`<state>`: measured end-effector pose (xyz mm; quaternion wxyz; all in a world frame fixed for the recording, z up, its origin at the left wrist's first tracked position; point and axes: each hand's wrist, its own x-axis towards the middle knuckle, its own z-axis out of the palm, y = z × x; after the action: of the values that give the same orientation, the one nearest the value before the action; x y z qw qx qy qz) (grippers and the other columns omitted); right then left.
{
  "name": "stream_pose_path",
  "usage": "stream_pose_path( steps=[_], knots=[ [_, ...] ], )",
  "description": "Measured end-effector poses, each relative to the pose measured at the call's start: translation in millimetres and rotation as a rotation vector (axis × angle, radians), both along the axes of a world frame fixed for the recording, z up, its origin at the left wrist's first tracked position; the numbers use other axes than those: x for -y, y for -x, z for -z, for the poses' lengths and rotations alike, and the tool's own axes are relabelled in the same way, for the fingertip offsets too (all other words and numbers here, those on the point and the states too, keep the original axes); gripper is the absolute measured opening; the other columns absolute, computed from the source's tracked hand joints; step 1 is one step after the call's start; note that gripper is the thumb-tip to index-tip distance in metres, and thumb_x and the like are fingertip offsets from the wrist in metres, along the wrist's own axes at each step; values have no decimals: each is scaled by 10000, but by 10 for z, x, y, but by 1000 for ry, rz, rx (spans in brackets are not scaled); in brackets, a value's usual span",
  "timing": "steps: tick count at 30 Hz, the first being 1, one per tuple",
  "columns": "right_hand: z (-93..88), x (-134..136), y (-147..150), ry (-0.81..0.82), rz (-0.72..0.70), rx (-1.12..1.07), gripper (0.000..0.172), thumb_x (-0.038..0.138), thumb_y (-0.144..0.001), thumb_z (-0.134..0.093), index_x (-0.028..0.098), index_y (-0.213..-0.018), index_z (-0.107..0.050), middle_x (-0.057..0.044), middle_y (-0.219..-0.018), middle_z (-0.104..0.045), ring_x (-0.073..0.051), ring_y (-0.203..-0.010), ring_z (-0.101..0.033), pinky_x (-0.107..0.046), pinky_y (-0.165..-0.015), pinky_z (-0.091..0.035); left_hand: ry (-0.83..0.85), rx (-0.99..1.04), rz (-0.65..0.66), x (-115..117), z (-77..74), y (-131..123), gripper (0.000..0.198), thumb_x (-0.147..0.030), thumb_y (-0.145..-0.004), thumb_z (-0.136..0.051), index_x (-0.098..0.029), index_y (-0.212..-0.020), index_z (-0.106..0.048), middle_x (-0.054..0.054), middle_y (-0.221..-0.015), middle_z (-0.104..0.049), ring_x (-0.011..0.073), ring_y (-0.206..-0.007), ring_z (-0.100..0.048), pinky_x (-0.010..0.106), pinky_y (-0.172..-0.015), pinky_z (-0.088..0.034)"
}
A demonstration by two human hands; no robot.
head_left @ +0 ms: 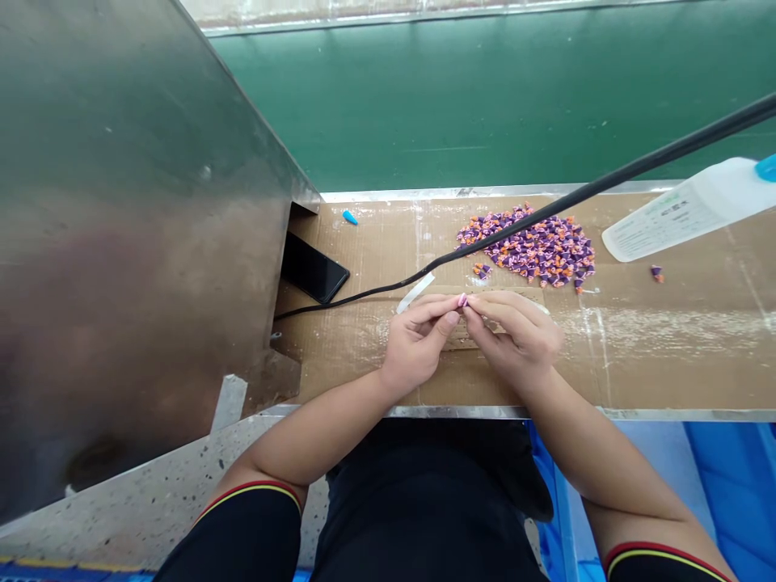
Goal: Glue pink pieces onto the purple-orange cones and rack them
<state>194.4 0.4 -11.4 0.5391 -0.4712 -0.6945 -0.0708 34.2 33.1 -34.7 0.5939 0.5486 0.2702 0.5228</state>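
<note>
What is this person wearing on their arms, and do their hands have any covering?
The left hand and right hand are bare, without gloves. Each arm comes out of a short black sleeve, the left sleeve and the right sleeve, edged with red and yellow stripes.

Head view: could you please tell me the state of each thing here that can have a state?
Left hand, pinching the pink piece between fingertips
Right hand, pinching the same piece
Phone, lying flat, screen dark
Cable, lying on the cardboard at left, rising off it toward the right
Bottle, lying tilted on its side, blue cap on
Pile of purple and orange pieces, loose and spread
</note>
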Motion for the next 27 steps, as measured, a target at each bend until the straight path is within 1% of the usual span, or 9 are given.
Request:
stream_pose_path(
  steps=[5,10,12,16,18,20,22,25,27],
  knots=[
    [-12,8,-17,10,-2,3,252,69,-998,-787,278,-1132,-742,-13,-945,-851,-185,-825,-841,-301,-779,-725,42,10,27,-2,40,7,192,-360,-1022,-826,-333,-1203,-884,90,-1244,-847,205,-1188,-814,341,-1118,-664],
    [25,3,-5,13,8,7,254,79,-998,-787,282,-1147,-759,-17,-973,-859,-190,-849,-846,-309,-784,-723,21,13,12,-5,39,1,188,-335,-1026,-820,-348,-1203,-883,75,-1238,-850,182,-1189,-810,309,-1119,-654],
    [27,-10,-17,21,7,15,254,91,-1001,-789,286,-1162,-769,-20,-996,-864,-192,-862,-849,-313,-790,-723,7,9,30,-16,41,3,198,-335,-1031,-813,-345,-1218,-879,77,-1265,-845,189,-1227,-799,325,-1143,-645],
    [-64,45,-243,75,24,40,224,112,-1029,-762,289,-1164,-789,-12,-1019,-872,-189,-888,-849,-319,-830,-715,26,-35,134,-57,57,24,378,-426,-1009,-830,-318,-1371,-819,111,-1399,-800,225,-1232,-789,372,-1091,-677],
    [-139,174,-492,146,85,67,190,127,-1033,-750,282,-1131,-799,-15,-1011,-868,-195,-887,-839,-328,-830,-701,30,-65,149,-78,69,35,428,-459,-1003,-824,-311,-1404,-800,118,-1414,-790,220,-1174,-790,355,-1003,-698],
    [-196,384,-785,254,151,130,154,138,-1024,-730,268,-1072,-796,-26,-981,-853,-204,-869,-822,-330,-792,-676,10,-96,129,-96,77,40,384,-459,-1006,-807,-298,-1355,-825,118,-1362,-799,208,-1113,-783,332,-929,-699],
    [-201,643,-1047,393,153,226,145,137,-1010,-694,260,-984,-766,-29,-928,-825,-210,-840,-798,-322,-743,-646,-11,-129,105,-106,81,38,334,-448,-1015,-787,-281,-1298,-845,115,-1291,-805,196,-1058,-772,325,-894,-691],
    [-88,1013,-1263,586,59,365,191,123,-994,-616,260,-895,-706,-40,-888,-779,-216,-804,-754,-331,-719,-621,-29,-160,93,-106,84,22,287,-429,-1034,-756,-267,-1251,-851,108,-1246,-800,202,-1088,-770,344,-937,-684],
    [28,1197,-1299,649,41,434,215,123,-998,-577,263,-884,-694,-58,-906,-766,-231,-825,-739,-357,-742,-619,-61,-171,98,-98,89,10,251,-418,-1046,-739,-269,-1211,-857,107,-1237,-796,211,-1125,-772,357,-957,-682]
  ],
)
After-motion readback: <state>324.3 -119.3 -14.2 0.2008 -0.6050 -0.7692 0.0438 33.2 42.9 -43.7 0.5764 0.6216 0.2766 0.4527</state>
